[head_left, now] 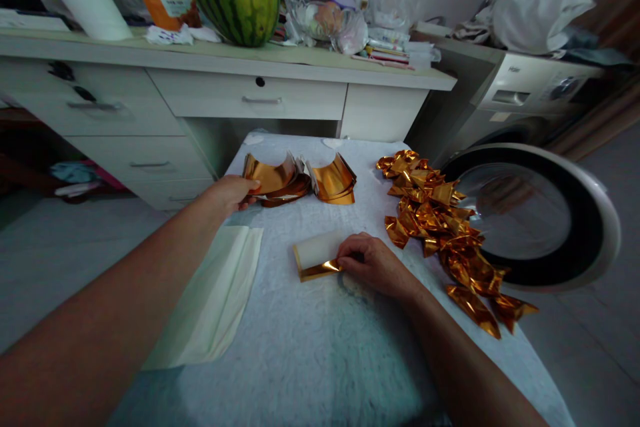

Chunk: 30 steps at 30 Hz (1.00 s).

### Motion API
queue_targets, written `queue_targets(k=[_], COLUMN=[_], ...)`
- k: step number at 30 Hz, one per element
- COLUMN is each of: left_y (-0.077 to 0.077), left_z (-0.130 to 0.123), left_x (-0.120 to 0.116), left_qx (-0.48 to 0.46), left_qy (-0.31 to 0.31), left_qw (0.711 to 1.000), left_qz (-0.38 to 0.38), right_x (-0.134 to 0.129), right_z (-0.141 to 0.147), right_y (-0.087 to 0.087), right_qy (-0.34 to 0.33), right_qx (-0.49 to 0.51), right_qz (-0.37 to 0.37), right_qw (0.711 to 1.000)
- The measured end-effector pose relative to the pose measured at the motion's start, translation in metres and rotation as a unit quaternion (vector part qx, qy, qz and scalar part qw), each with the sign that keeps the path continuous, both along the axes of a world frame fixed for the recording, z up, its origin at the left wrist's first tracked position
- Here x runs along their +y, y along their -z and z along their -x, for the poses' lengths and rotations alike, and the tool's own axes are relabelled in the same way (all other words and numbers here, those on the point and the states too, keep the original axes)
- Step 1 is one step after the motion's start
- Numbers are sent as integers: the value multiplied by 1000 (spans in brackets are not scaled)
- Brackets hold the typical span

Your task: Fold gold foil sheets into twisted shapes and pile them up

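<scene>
At the far side of the cloth-covered table, my left hand (pixel 233 193) pinches the left edge of a curled stack of gold foil paper (pixel 273 177). Just right of it lies a second curled stack of gold foil sheets (pixel 334 180). Nearer to me, a single foil sheet (pixel 315 255) lies white side up with its near gold edge turned over. My right hand (pixel 373 263) is closed on the right end of that edge, fingers partly hidden. Folded gold foil pieces (pixel 425 213) are heaped along the table's right side.
Pale folded sheets (pixel 215 293) lie at the table's left edge. Behind stands a white desk (pixel 300 70) with drawers, carrying a cut watermelon (pixel 233 7), bags and other clutter. At right, a washing machine's open round door (pixel 595 213) stands beside the table.
</scene>
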<state>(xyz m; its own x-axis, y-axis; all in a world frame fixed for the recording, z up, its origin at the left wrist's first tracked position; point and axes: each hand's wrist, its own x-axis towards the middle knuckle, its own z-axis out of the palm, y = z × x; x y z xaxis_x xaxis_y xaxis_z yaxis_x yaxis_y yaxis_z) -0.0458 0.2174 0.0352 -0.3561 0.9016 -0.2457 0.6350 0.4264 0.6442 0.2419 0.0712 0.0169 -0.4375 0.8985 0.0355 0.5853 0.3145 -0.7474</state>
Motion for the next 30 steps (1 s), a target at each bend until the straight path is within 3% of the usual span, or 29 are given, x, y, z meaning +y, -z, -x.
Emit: queue_targets(k=[5,9,11,13,16,18,21,25,30], left_y=[3,-12,-26,-40,-46,-38,-15,10,20], left_z=[0,-2,-8,-18,-37,-48,-59,-63,-67], left_x=[-3,-18,-39,-70,-123,-153,-178,-183,-180], left_qx=[72,162,192,189,96,44,20,30,18], left_qy=[55,70,82,173,310,366,369,319,267], left_qw=[996,981,967,936,913,911,919,935,946], left_qz=[-5,-85,-148,-243,-247,-184,-142,-150,-182], right_x=[0,-1,0,0,-1,-1,-1,-1,-2], right_z=[0,1,1,1,0,0,0,1,3], right_y=[0,0,0,0,1,1,2,0,-2], right_qy=[-1,-3,-4,-4,-5,-6,-3,-4,3], right_qx=[-1,-2,-3,-5,-5,-4,-6,-13,-35], right_qz=[0,-2,-5,-5,-7,-9,-12,-14,-21], right_qw=[1000,1000,1000,1000,1000,1000,1000,1000,999])
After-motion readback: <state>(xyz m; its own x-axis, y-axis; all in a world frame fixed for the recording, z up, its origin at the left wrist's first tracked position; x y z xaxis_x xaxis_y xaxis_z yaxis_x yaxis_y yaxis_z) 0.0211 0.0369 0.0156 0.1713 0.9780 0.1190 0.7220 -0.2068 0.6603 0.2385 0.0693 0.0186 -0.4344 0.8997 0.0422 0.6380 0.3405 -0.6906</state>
